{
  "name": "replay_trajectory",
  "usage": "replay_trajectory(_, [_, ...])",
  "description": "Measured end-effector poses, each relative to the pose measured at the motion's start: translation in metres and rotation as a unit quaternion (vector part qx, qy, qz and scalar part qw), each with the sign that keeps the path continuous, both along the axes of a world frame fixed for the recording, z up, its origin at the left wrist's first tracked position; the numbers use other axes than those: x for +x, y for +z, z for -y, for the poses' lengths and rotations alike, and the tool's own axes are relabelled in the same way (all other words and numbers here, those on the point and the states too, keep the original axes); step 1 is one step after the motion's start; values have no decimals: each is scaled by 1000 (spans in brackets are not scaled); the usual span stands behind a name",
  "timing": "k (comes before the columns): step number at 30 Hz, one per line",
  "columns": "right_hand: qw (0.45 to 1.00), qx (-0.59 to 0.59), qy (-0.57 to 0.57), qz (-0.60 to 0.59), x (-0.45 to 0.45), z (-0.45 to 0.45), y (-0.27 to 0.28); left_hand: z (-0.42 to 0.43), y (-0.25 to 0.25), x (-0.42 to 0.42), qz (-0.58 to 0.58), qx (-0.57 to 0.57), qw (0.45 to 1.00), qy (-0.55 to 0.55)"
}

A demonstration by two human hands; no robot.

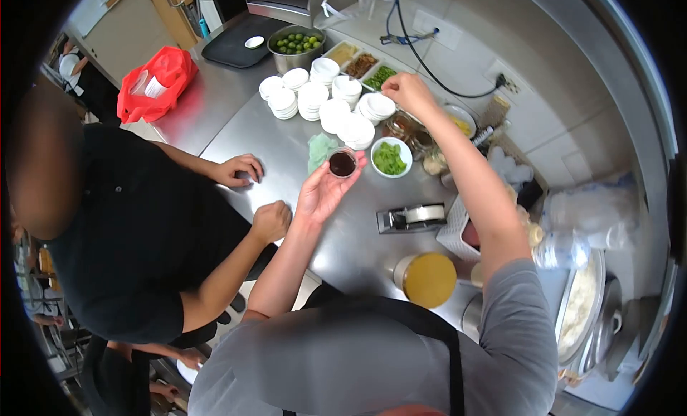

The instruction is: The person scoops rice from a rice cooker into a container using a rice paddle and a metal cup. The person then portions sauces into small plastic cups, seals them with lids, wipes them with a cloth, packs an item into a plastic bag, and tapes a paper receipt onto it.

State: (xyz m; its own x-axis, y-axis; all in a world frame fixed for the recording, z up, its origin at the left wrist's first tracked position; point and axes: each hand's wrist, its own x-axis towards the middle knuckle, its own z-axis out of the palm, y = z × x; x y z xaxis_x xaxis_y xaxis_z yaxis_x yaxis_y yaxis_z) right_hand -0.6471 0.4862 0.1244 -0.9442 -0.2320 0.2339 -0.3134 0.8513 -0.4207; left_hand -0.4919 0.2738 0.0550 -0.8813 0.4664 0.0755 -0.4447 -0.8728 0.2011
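Note:
My left hand (320, 195) holds a small clear cup of dark sauce (342, 164) over the steel counter, fingers wrapped around its side. Further back, my right hand (411, 95) has its fingertips drawn together beside the container of chopped green herbs (378, 77) and just above a stack of small white round dishes (377, 107). What those fingertips pinch, if anything, is too small to make out. A white bowl of green leaves (391, 158) sits right of the cup. Crumpled pale green plastic (322, 150) lies behind the cup.
On the left stands a co-worker in black (136, 237), hands at the counter edge. Around the counter are a pot of limes (295, 44), a red bag (159, 81), a tape dispenser (411, 218), a yellow-lidded jar (428, 280) and a hanging black cable (436, 76).

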Motion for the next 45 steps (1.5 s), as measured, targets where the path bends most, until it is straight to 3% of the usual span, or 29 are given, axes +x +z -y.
replay_trajectory(8, [998, 50, 3, -27, -178, 46, -49, 28, -28, -65, 26, -1, 998, 64])
replay_trajectory(10, [990, 133, -21, -35, -211, 60, -73, 33, -29, -72, 36, -8, 997, 73])
replay_trajectory(15, [969, 245, 18, -20, -233, 90, -81, 42, -37, -88, 51, 6, 996, 77])
replay_trajectory(20, [918, 382, 62, -84, -238, 106, -90, 50, -42, -94, 52, 4, 996, 66])
replay_trajectory(21, [910, 378, 66, -157, -239, 103, -93, 51, -44, -94, 54, 12, 996, 69])
replay_trajectory(22, [910, 380, 67, -154, -243, 98, -91, 51, -46, -95, 53, 22, 996, 73])
replay_trajectory(25, [972, 229, 58, 7, -265, 87, -80, 54, -51, -95, 54, 35, 994, 85])
replay_trajectory(28, [977, 200, 56, 45, -269, 79, -82, 54, -51, -97, 59, 26, 994, 93])
replay_trajectory(34, [956, 257, 88, -114, -243, 88, -93, 50, -54, -99, 50, 28, 995, 88])
replay_trajectory(38, [961, 247, 88, -90, -251, 83, -94, 51, -53, -97, 57, 30, 994, 87])
replay_trajectory(40, [975, 168, 118, -81, -266, 72, -94, 53, -54, -97, 50, 43, 994, 84])
replay_trajectory(45, [986, 126, 99, -50, -288, 55, -98, 50, -50, -95, 49, 35, 994, 88])
